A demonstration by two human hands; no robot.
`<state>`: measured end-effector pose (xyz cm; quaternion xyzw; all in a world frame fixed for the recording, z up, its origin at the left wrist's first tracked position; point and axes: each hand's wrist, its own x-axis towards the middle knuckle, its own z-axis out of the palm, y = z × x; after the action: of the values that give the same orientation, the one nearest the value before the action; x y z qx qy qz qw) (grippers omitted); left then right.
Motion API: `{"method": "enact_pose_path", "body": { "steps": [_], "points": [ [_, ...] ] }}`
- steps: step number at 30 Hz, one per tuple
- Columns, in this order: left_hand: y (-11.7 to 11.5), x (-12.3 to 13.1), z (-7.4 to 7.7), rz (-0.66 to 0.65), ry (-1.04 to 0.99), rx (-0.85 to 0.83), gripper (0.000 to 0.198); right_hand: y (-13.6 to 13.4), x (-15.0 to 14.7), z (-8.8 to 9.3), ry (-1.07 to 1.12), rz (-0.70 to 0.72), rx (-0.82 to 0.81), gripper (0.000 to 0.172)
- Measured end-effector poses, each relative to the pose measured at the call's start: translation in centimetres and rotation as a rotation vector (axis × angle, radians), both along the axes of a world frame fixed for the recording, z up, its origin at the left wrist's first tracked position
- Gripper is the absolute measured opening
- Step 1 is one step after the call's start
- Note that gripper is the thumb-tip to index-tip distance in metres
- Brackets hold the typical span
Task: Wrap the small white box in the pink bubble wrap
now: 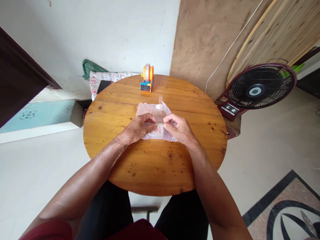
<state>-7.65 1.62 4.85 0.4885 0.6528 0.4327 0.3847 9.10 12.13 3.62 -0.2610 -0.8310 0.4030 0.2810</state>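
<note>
Bubble wrap (147, 109), one piece: on table (155, 163), beneath and between my left hand (140, 128) and right hand (180, 129); clear, crinkled, red print (160, 129) showing. Grip: fingers curled; whether clamped on anything, I cannot tell.

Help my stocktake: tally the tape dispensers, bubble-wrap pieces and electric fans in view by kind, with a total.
Tape dispenser: 1
Bubble-wrap piece: 1
Electric fan: 1
Total: 3
</note>
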Motion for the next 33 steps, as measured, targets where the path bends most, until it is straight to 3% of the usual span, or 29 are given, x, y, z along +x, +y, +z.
{"method": "enact_pose_path", "body": {
  "steps": [8,19,27,33],
  "points": [
    [-0.1,-0.2,0.0,-0.008,0.035,0.014,0.026,-0.5,0.1,0.8,-0.020,0.128,0.108,0.012],
    [-0.2,0.0,0.4,0.007,0.060,-0.007,0.024,-0.5,0.2,0.6,-0.047,0.210,0.114,0.017],
    [-0.1,-0.1,0.3,0.014,0.039,-0.029,0.029,-0.4,0.2,0.3,-0.091,0.199,0.084,0.013],
    [-0.7,-1.8,0.6,-0.008,0.036,0.019,0.038,-0.3,0.2,0.0,-0.084,0.206,0.093,0.013]
  ]
}}
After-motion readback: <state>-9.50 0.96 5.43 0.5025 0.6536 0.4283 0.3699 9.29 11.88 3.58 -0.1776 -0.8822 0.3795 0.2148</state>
